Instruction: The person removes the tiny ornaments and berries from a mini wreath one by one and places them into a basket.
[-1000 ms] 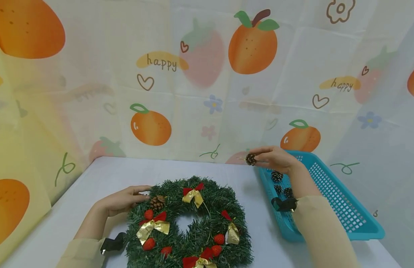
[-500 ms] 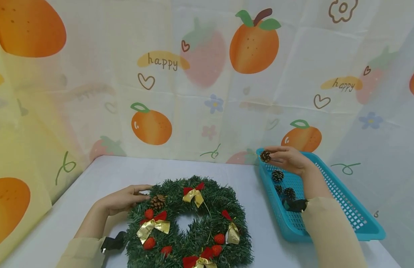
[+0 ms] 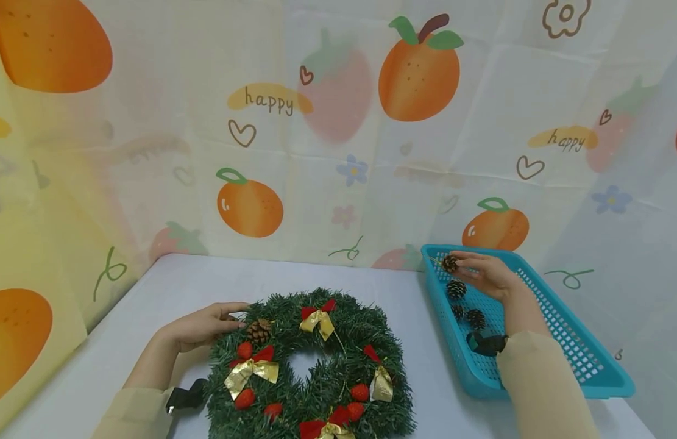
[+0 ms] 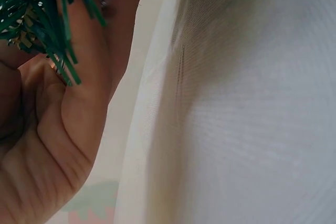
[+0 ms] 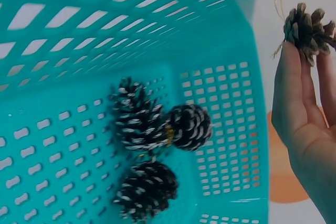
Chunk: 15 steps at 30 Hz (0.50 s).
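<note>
A green wreath [image 3: 379,329] with red-and-gold bows, red strawberries and a brown pine cone [image 3: 258,331] lies on the white table. My left hand [image 3: 201,326] grips its upper left edge; in the left wrist view green needles poke out by the fingers. Over the far end of the blue basket [image 3: 568,314], my right hand [image 3: 489,274] pinches a small pine cone [image 3: 450,263] by the fingertips. A thin gold loop hangs from this cone [image 5: 308,32] in the right wrist view. Below it, 3 white-tipped dark pine cones [image 5: 137,119] lie in the basket.
The basket stands at the table's right, its perforated walls rising around the cones. A fruit-print cloth [image 3: 338,183] hangs behind the table [image 3: 206,274]. White table surface shows between wreath and basket. Black straps [image 3: 186,399] circle both wrists.
My right hand has moved right and slightly down with the pine cone, from beside the basket's left rim to over its far end. The left hand and wreath have stayed put.
</note>
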Tool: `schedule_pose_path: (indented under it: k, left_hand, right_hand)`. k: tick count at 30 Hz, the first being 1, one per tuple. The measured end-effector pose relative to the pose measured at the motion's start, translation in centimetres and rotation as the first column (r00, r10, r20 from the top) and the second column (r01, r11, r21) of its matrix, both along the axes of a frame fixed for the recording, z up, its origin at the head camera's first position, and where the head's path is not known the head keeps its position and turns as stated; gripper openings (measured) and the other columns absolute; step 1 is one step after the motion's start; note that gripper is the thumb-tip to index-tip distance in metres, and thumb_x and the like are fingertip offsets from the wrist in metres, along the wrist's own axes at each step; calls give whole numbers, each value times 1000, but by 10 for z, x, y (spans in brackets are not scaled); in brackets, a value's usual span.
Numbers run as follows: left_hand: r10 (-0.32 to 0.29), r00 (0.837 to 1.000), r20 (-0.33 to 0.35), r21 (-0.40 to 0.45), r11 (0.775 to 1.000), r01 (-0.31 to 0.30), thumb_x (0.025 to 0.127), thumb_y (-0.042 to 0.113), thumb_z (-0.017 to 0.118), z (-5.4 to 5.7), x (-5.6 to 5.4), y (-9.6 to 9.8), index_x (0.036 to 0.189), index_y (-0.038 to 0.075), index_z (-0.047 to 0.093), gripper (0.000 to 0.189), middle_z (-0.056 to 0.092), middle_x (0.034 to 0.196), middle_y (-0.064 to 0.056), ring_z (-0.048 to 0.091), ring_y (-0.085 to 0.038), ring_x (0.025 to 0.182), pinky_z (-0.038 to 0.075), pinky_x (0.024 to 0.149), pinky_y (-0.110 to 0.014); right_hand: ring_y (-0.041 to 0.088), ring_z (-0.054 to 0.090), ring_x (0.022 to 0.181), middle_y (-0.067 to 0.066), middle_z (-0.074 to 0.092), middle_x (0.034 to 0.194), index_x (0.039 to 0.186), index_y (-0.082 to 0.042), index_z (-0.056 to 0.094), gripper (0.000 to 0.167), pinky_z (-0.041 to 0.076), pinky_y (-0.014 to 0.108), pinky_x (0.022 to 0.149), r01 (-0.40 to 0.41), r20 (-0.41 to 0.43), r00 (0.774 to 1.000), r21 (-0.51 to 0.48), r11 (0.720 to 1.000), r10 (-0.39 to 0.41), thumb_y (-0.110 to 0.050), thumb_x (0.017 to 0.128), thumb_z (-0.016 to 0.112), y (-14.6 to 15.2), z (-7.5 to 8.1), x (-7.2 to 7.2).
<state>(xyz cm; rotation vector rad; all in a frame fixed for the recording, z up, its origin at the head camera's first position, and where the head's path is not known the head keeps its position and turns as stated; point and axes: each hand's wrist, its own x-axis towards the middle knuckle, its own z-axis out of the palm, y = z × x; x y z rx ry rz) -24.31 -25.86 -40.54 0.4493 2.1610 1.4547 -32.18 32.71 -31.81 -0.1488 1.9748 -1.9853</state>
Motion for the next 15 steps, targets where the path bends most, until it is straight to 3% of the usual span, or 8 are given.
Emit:
schedule_pose_path:
  k: [3,7,11,15]
  left_hand:
    - [0,1000,2,0,1000,0,103,24,53,-1,-2,-1,156,-5,19,69,62,117,-11,23,-7,50,30,50,-22]
    - [-3,1000,-5,-1,1000,3,103,23,52,-3,-3,-2,156,-4,19,68,62,116,-10,22,-7,49,30,49,-21]
    - [-1,1000,-12,-1,1000,1,103,22,52,-4,-3,-2,156,-4,20,67,57,132,-25,22,-8,49,29,49,-21]
    - [4,1000,-6,0,1000,-4,104,23,51,-4,-2,-2,156,-3,20,66,44,144,-37,21,-8,50,30,50,-21]
  right_hand:
    - [18,49,130,-14,52,121,132,-20,61,32,52,21,97,44,29,999,-48,998,-43,-14,101,56,1,-4,2]
    - [32,17,150,-12,50,122,128,-23,65,30,52,22,98,98,70,993,-76,992,-93,-14,100,57,2,-8,3]
    - [25,37,135,-11,50,121,117,-24,70,24,53,23,97,139,101,986,-90,986,-130,-13,99,60,3,-10,3]
    - [14,43,118,-12,50,118,101,-26,74,19,53,23,97,158,121,982,-90,983,-147,-13,99,61,3,-10,2]
